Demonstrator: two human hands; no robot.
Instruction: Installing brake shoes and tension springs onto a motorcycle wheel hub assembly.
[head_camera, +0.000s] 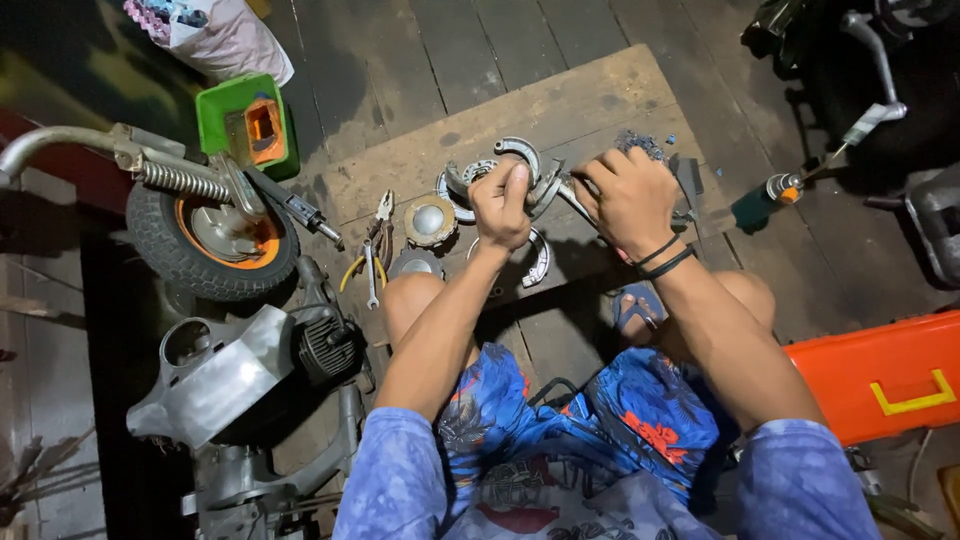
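Left hand: the left hand (502, 203) was closed in a fist around a curved metal brake shoe (470, 180), thumb side up, held just above the wooden board (590, 95).
Right hand: the right hand (630, 195) was clenched, knuckles up, on a slim metal tool (572, 198) whose tip met the same shoe between the two fists.
Arms: both forearms reached forward over bare knees, wrists nearly level; black bands sat on the right wrist.
Where the part sat: the shoe was held at the middle of the board, with a second brake shoe (540, 262) lying below it and a round metal cap (429, 220) to its left.
Doing it well: my judgement was that a steady left grip and a short, controlled pull of the tool would stop it slipping.
Nearby: pliers (378, 232), a small wheel (210, 235) and an orange toolbox (880, 375).
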